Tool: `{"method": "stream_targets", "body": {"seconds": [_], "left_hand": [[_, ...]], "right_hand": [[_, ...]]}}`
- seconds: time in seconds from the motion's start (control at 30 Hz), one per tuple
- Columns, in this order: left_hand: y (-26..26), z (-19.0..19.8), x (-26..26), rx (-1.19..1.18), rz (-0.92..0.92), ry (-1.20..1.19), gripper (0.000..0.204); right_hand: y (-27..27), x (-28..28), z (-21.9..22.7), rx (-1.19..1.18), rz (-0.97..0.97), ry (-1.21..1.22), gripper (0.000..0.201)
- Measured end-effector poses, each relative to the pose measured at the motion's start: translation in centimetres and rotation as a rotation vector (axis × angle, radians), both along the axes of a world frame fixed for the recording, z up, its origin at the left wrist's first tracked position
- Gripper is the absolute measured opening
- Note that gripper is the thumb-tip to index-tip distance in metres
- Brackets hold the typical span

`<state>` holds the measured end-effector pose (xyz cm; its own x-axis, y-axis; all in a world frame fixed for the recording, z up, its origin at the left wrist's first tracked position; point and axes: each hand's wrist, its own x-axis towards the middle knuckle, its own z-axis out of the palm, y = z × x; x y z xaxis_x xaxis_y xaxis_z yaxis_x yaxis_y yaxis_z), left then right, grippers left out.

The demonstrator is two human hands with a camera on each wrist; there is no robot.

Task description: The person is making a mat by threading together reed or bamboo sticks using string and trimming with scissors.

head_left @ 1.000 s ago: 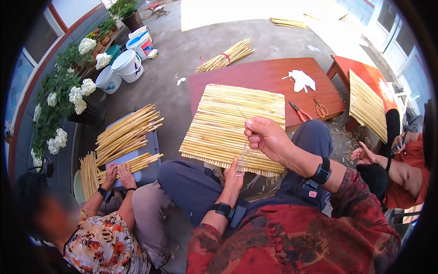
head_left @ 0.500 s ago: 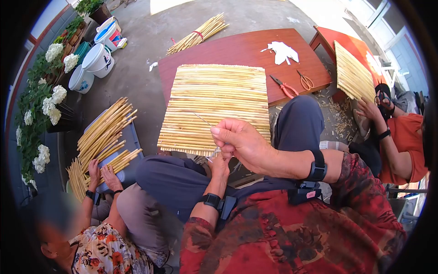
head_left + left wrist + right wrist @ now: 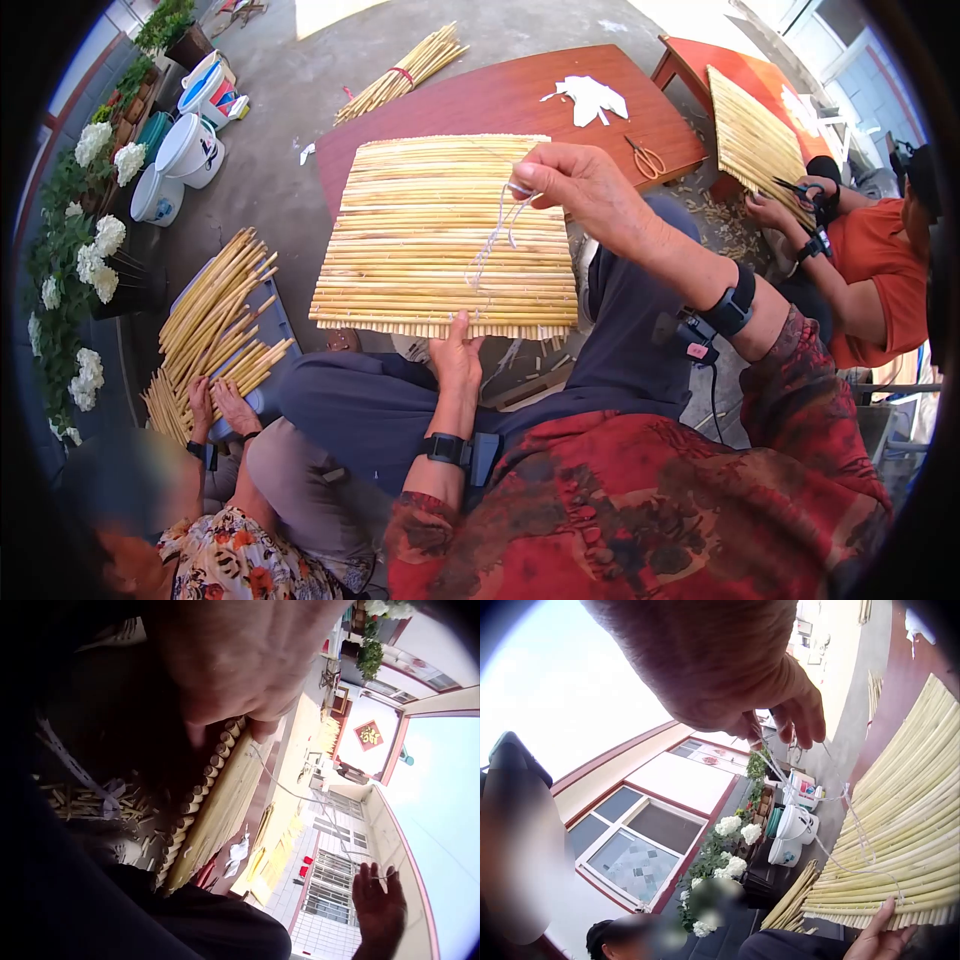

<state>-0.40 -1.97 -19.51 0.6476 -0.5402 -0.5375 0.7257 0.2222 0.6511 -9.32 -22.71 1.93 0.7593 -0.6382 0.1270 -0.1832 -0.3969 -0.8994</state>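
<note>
A mat of straw-coloured stalks lies partly over the wooden table's edge, its near end above my lap. My left hand holds that near edge, thumb on top and fingers around the stalk ends in the left wrist view. Above the mat, my right hand pinches a thin needle and white thread. In the right wrist view the thread hangs in loose loops from my right fingers down to the mat's edge, close to my left thumb.
Scissors and a white glove lie on the table. A tied stalk bundle is behind it. At left, another person's hands touch loose stalks. At right, someone holds black scissors by a second mat.
My right hand has risen away from my left hand, drawing the thread up over the mat. My left thumb now rests on the mat's near edge. The person at right has brought scissors to the second mat.
</note>
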Motion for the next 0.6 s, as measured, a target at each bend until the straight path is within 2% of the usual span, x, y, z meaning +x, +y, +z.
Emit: {"method": "stream_targets", "body": {"seconds": [0.03,0.07,0.1,0.13,0.2,0.23,0.27,0.33,0.4,0.53,0.6], "left_hand": [[0.2,0.2,0.4,-0.055,-0.001,-0.053,0.041],[0.4,1.0,0.6,-0.056,0.002,-0.066,0.041],[0.6,2.4,0.9,-0.006,0.003,-0.109,0.039],[0.7,3.6,1.0,0.045,0.0,-0.152,0.038],[1.5,5.2,1.2,0.013,-0.009,-0.193,0.033],[2.0,5.7,1.3,-0.015,-0.03,-0.215,0.033],[2.6,6.3,1.5,-0.043,-0.05,-0.236,0.033],[3.9,8.1,1.3,0.004,-0.066,-0.264,0.033],[5.1,9.4,0.9,0.006,-0.065,-0.27,0.032],[6.9,11.4,0.4,0.044,-0.12,-0.362,0.032],[7.4,10.9,0.4,0.066,-0.139,-0.362,0.034]], "right_hand": [[-1.8,-0.8,0.9,-0.111,-0.076,0.017,0.025],[-3.1,-1.6,1.7,-0.409,-0.2,0.017,0.023],[-3.8,-2.2,2.8,-0.722,-0.31,0.125,0.021],[-3.7,-2.3,3.2,-0.72,-0.319,0.112,0.021],[-2.5,-2.6,3.8,-0.883,-0.201,0.117,0.019],[-0.7,-2.3,3.9,-0.708,-0.026,0.158,0.017],[1.2,-1.8,3.3,-0.556,0.135,0.097,0.017],[5.0,-1.1,0.9,-0.415,0.337,0.085,0.017],[7.8,-1.0,-1.6,-0.216,0.542,0.206,0.019],[10.6,-0.3,-4.6,-0.209,0.613,0.275,0.018],[11.0,-0.2,-5.6,-0.227,0.643,0.305,0.018]]}}
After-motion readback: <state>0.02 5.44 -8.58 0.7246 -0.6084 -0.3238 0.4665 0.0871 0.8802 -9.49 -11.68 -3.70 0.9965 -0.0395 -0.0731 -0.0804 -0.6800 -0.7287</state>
